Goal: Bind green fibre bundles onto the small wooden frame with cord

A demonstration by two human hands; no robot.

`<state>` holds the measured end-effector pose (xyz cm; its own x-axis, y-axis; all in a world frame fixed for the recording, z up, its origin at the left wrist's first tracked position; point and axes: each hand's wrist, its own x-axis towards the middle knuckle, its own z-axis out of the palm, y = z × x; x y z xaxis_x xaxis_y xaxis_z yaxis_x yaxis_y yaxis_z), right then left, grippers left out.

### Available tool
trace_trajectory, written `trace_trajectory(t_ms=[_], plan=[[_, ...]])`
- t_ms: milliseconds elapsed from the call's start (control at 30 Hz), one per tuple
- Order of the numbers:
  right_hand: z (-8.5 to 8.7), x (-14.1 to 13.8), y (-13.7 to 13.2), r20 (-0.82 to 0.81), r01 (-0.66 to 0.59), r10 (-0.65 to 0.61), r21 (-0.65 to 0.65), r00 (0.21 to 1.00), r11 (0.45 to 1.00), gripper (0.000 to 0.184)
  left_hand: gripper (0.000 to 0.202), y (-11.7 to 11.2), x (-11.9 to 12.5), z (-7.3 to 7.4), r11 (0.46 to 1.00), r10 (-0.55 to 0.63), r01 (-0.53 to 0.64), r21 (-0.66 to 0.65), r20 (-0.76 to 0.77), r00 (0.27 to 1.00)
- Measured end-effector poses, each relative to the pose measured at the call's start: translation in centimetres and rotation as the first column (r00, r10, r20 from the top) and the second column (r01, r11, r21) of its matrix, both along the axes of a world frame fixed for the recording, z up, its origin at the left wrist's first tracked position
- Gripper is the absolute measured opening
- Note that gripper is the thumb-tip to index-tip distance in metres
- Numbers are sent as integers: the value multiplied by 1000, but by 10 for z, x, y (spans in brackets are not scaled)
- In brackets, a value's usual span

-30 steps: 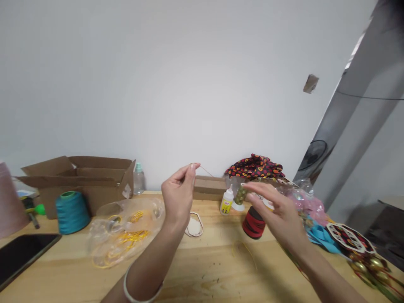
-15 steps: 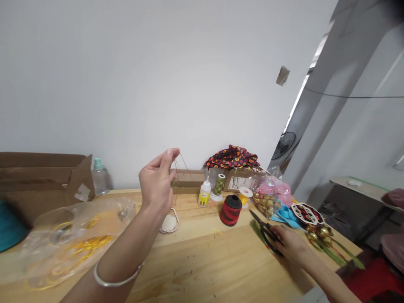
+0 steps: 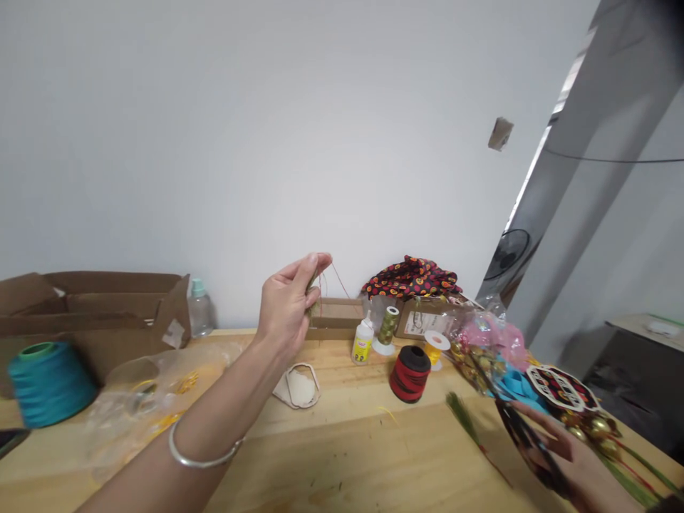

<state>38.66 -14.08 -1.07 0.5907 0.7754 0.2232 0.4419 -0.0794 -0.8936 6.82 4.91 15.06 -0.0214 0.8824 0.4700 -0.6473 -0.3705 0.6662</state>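
Workbench of pale wood, seen from above the hands. Far left: cardboard box, with a teal thread cone in front of it and a clear plastic bag of yellow cord nearer the centre. Far right: patterned cloth, a pink bag of gold bells, blue ribbon and an octagonal ornament. Centre: red-and-black spool, glue bottle and a pale hexagonal cut-out. Left hand, raised above the middle of the bench, has thumb and fingertips pressed together, pinching a small green thread bundle with fine reddish thread running from it. Right hand, near right, is at black-handled scissors (too blurred to tell whether the fingers close on them); green strands lie just left of the scissors.
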Motion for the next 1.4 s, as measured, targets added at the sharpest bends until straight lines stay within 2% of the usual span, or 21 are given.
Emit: trace_trajectory(t_ms=[33,67,133,200,267,300,400,433,500,567,633,767,833,900,1000,1067,1133,1233,1333,1367,1400], plan=[[4,-12,-3,-211,-94,100,40,972,995,41,15,0,0,0,1000,-9,9,-2,-1,1000],[10,-27,-5,-334,-176,195,87,922,980,43,14,-1,0,-1,1000,-16,16,-3,-1,1000],[26,-58,-2,-427,-285,327,161,843,945,45,13,-2,0,0,1000,-27,27,4,0,1000],[45,-87,7,-412,-389,435,197,800,900,45,13,-3,-1,1,999,-30,30,16,1,1000],[62,-107,21,-314,-521,558,199,768,830,44,13,-4,-2,2,999,-29,29,26,-2,1000],[70,-114,28,-265,-582,608,179,748,793,42,13,-5,-3,2,999,-27,28,30,-6,1000],[88,-120,46,-53,-644,658,165,751,747,42,13,-7,-5,1,999,-17,18,27,-21,1000],[93,-120,52,74,-648,645,124,761,751,44,13,-8,-6,1,1000,-15,16,22,-27,1000],[102,-118,61,391,-596,549,0,739,803,46,13,-10,-7,0,1000,-16,16,12,-39,999],[112,-118,70,679,-446,385,-94,625,890,46,13,-12,-7,-1,1000,-17,17,4,-48,999],[123,-121,79,846,-301,267,-134,461,944,45,14,-14,-7,-2,1000,-22,22,6,-57,998],[141,-134,99,967,-159,194,-168,163,973,42,14,-17,-6,-2,999,-39,40,14,-64,997],[147,-139,107,970,-134,232,-221,69,966,32,14,-17,-6,-2,999,-38,39,12,-61,997],[148,-141,111,949,-130,313,-308,20,942,21,15,-18,-6,-1,999,-31,32,12,-55,998],[134,-137,104,901,-147,433,-424,32,894,15,15,-18,-11,1,1000,-21,22,15,-44,999],[114,-129,93,863,-136,495,-480,100,866,14,13,-19,-18,1,1000,-20,21,12,-49,999],[89,-118,78,815,-119,556,-543,163,831,23,12,-20,-27,0,1000,-23,24,6,-76,997],[61,-101,60,739,-112,609,-605,290,788,29,15,-24,-41,-2,999,-49,48,-13,-193,980],[61,-99,53,684,-197,618,-594,387,780,40,18,-31,-52,-7,995,-96,79,-57,-392,915],[66,-105,54,671,-273,602,-539,432,797,38,19,-34,-55,-8,994,-101,78,-70,-457,884],[74,-115,58,646,-404,590,-434,483,805,35,20,-36,-56,-10,994,-101,70,-80,-518,849]])
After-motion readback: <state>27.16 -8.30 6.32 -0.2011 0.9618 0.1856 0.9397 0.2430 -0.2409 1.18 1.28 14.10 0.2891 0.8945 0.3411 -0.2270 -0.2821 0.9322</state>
